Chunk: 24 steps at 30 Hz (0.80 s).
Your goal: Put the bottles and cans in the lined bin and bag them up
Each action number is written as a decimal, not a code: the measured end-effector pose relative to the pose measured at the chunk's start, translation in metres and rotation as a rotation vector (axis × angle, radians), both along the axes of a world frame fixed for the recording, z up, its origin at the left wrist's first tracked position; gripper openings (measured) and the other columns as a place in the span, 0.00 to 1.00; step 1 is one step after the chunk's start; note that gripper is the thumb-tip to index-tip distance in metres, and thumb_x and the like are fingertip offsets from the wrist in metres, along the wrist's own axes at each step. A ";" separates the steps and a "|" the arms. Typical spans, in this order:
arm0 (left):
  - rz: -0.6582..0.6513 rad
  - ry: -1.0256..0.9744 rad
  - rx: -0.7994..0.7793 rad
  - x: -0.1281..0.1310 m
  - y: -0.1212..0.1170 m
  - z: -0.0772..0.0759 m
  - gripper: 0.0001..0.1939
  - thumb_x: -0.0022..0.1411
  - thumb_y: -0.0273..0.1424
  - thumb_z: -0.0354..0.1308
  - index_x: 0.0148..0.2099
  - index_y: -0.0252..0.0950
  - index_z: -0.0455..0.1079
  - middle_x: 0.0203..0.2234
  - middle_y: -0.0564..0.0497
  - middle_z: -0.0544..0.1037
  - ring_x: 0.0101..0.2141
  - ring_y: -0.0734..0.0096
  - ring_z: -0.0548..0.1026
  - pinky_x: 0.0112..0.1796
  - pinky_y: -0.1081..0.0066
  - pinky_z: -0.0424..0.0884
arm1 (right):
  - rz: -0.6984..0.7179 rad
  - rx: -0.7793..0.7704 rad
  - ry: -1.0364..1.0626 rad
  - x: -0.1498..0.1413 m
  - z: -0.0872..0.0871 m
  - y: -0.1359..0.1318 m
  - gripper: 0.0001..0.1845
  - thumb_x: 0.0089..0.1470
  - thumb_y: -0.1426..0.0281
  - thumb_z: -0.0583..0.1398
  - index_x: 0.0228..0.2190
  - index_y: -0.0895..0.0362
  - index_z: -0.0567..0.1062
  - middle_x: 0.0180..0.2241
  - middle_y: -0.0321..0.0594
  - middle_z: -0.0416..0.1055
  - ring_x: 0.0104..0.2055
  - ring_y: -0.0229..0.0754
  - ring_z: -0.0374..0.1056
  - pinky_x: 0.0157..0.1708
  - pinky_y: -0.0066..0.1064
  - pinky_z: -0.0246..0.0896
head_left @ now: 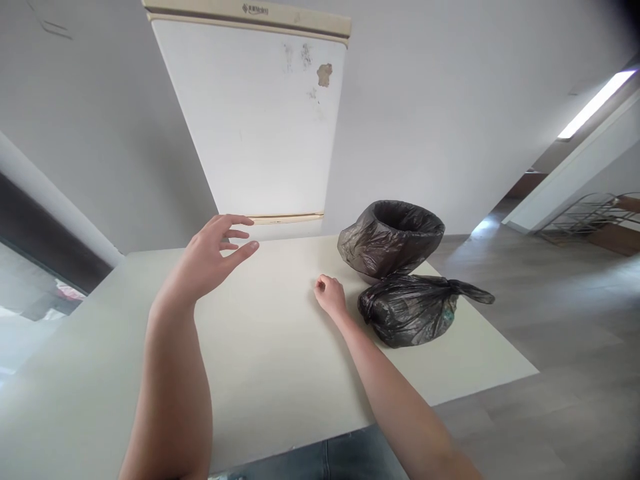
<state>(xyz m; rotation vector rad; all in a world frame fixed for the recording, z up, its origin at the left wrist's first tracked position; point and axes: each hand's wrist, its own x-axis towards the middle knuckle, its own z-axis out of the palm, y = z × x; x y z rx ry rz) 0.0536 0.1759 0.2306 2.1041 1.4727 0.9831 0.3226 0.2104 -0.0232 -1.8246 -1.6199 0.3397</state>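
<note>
My left hand (pixel 215 252) is raised over the left part of the white table, holding nothing, its fingers spread and pointing right. Resting at the middle of the table, my right hand (pixel 331 295) is curled closed, and nothing shows in its fingers. Just to the right of it lies a tied black garbage bag (pixel 407 310), bulging, with its knotted end toward the right. Behind that bag stands a trash bin lined with a black bag (pixel 390 240), its mouth open at the top. My right hand appears apart from both.
The white table (pixel 270 347) reaches from my body to a white refrigerator (pixel 255 120) with stained, peeling patches. Its right edge borders a grey wood floor (pixel 550 313). A metal rack (pixel 585 217) stands at the far right. A window opening is at the left.
</note>
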 end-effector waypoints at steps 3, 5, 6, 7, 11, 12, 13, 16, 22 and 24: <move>0.001 0.018 0.018 0.000 0.001 -0.002 0.23 0.64 0.52 0.61 0.58 0.50 0.73 0.52 0.47 0.80 0.51 0.51 0.80 0.52 0.55 0.79 | 0.034 -0.022 -0.031 -0.006 0.002 -0.004 0.09 0.56 0.78 0.57 0.29 0.54 0.72 0.33 0.36 0.77 0.38 0.42 0.67 0.41 0.31 0.50; -0.006 0.027 0.018 0.001 0.001 -0.002 0.23 0.65 0.52 0.60 0.58 0.50 0.73 0.53 0.47 0.80 0.51 0.51 0.80 0.52 0.55 0.78 | 0.070 -0.031 -0.051 -0.013 0.004 -0.007 0.09 0.56 0.78 0.56 0.30 0.54 0.72 0.34 0.35 0.77 0.39 0.41 0.67 0.42 0.31 0.49; -0.009 0.027 0.021 0.001 0.001 -0.003 0.23 0.65 0.52 0.60 0.58 0.50 0.73 0.53 0.47 0.80 0.51 0.52 0.80 0.52 0.55 0.78 | 0.088 -0.034 -0.062 -0.016 0.004 -0.009 0.09 0.56 0.79 0.56 0.30 0.54 0.72 0.34 0.35 0.77 0.40 0.41 0.67 0.42 0.31 0.49; -0.013 0.027 0.021 0.001 0.001 -0.003 0.23 0.65 0.52 0.60 0.58 0.50 0.73 0.53 0.48 0.80 0.51 0.52 0.80 0.53 0.55 0.78 | 0.105 -0.036 -0.073 -0.019 0.005 -0.011 0.09 0.56 0.79 0.56 0.30 0.54 0.71 0.34 0.35 0.76 0.40 0.41 0.67 0.42 0.31 0.48; -0.022 0.018 0.024 0.001 0.001 -0.003 0.22 0.65 0.51 0.61 0.57 0.51 0.74 0.54 0.48 0.79 0.51 0.53 0.80 0.53 0.56 0.78 | 0.154 -0.042 -0.115 -0.029 0.005 -0.016 0.08 0.56 0.79 0.56 0.31 0.54 0.71 0.34 0.34 0.75 0.39 0.41 0.65 0.41 0.31 0.47; -0.026 0.019 0.021 0.001 0.001 -0.003 0.22 0.65 0.51 0.61 0.57 0.51 0.74 0.54 0.48 0.79 0.51 0.53 0.80 0.54 0.56 0.77 | 0.160 -0.043 -0.123 -0.030 0.005 -0.017 0.08 0.56 0.79 0.56 0.31 0.54 0.71 0.34 0.35 0.74 0.39 0.41 0.65 0.41 0.32 0.47; -0.027 0.021 0.018 0.001 0.001 -0.003 0.22 0.65 0.51 0.61 0.57 0.50 0.74 0.54 0.48 0.79 0.51 0.53 0.80 0.53 0.56 0.78 | 0.166 -0.044 -0.130 -0.031 0.005 -0.017 0.08 0.56 0.79 0.56 0.31 0.54 0.71 0.35 0.35 0.74 0.39 0.41 0.65 0.41 0.32 0.47; -0.024 0.029 0.022 0.002 0.002 -0.004 0.22 0.64 0.52 0.61 0.56 0.50 0.74 0.52 0.47 0.80 0.50 0.52 0.81 0.52 0.56 0.78 | 0.175 -0.055 -0.149 -0.033 0.007 -0.018 0.08 0.56 0.79 0.56 0.32 0.54 0.71 0.35 0.36 0.74 0.39 0.41 0.65 0.41 0.32 0.46; -0.029 0.042 0.038 0.002 0.001 -0.003 0.22 0.64 0.52 0.61 0.56 0.50 0.75 0.52 0.47 0.80 0.50 0.53 0.81 0.51 0.56 0.79 | 0.199 -0.093 -0.206 -0.036 0.012 -0.021 0.08 0.58 0.79 0.55 0.33 0.55 0.70 0.37 0.37 0.72 0.40 0.41 0.64 0.41 0.32 0.48; -0.027 0.043 0.039 0.002 0.002 -0.003 0.22 0.64 0.52 0.61 0.56 0.50 0.74 0.52 0.47 0.80 0.50 0.53 0.81 0.51 0.56 0.79 | 0.217 -0.106 -0.236 -0.039 0.014 -0.025 0.07 0.60 0.77 0.56 0.34 0.54 0.71 0.40 0.38 0.72 0.43 0.42 0.65 0.43 0.33 0.49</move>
